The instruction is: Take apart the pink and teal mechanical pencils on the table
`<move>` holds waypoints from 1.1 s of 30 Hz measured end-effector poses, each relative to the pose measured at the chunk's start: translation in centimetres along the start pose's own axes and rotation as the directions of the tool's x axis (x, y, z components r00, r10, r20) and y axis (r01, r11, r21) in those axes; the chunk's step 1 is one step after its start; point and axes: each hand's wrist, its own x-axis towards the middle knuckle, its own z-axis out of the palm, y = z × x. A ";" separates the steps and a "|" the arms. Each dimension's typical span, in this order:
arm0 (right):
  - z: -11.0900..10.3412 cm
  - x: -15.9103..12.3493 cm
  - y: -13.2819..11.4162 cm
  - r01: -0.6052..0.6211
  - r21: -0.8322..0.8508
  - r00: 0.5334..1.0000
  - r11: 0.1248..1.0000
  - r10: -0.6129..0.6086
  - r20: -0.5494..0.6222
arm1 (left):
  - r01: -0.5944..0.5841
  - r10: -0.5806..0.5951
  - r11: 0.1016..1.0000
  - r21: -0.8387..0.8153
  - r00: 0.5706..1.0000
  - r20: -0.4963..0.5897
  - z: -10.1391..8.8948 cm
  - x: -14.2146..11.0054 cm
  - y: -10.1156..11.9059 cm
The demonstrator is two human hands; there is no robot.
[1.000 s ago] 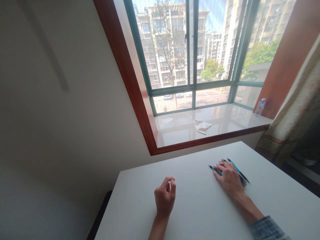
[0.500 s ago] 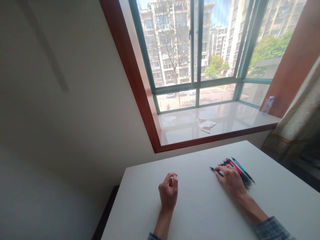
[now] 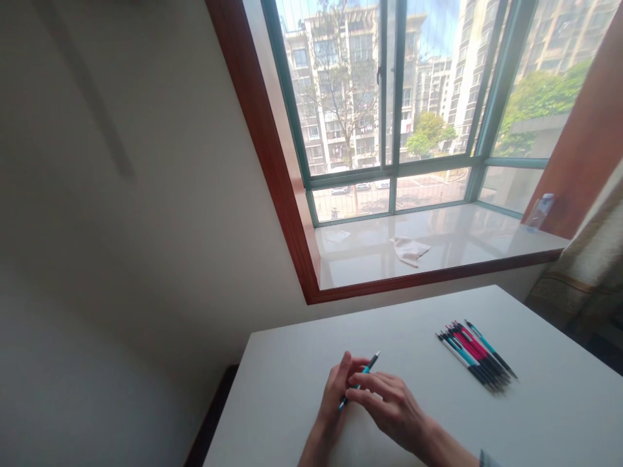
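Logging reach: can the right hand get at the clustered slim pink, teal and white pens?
Likely yes: only white tabletop separates the right hand from those pens, though it holds a slim teal pen.

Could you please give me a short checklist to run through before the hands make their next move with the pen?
1. Teal-and-black pen secured: ok, the fingers of the right hand hold it at an angle.
2. Left hand close to the pen: ok, it is right beside it.
3. Left hand gripping the pen: cannot tell, the right fingers cover part of that spot.
4. Group of pens away from both hands: ok, it lies apart on the white table.
5. Pens in the group spaced out singly: not ok, most are bunched tightly together.
6. Pen count: cannot tell, the near ends are crowded and blurred.
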 end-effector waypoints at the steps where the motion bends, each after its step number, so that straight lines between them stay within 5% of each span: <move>1: 0.4 -0.1 0.1 -0.017 0.022 1.000 1.000 0.017 0.005 | 0.040 -0.039 0.998 -0.053 0.999 0.031 -0.3 -0.1 0.5; 8: -0.1 -0.3 0.4 -0.130 0.161 0.991 0.978 0.130 0.014 | 0.117 -0.075 0.965 -0.234 0.981 0.181 0.1 -0.1 1.2; 12: -0.9 -0.3 0.2 -0.240 0.297 0.969 0.924 0.247 0.012 | 0.034 -0.031 0.970 -0.241 0.999 0.013 1.2 -0.1 0.3; 15: -1.0 -0.6 1.0 -0.394 0.373 0.900 0.840 0.435 -0.026 | -0.087 0.082 0.990 -0.107 0.995 -0.051 1.8 -0.1 -0.1; 18: -0.7 -1.2 2.6 -0.586 0.380 0.777 0.716 0.630 0.011 | -0.199 0.207 0.974 0.106 0.975 -0.075 1.6 -0.6 -0.2; 22: -0.2 -2.0 4.3 -0.726 0.454 0.639 0.516 0.750 0.169 | -0.348 0.366 0.816 0.461 0.929 0.054 0.5 -1.5 0.3; 26: -0.2 -2.0 4.5 -0.754 0.486 0.603 0.441 0.758 0.247 | -0.397 0.379 0.685 0.611 0.910 0.167 -0.2 -1.9 0.9; 33: -0.4 -1.7 4.6 -0.783 0.436 0.563 0.444 0.804 0.194 | -0.419 0.388 0.658 0.626 0.901 0.194 0.0 -1.7 0.7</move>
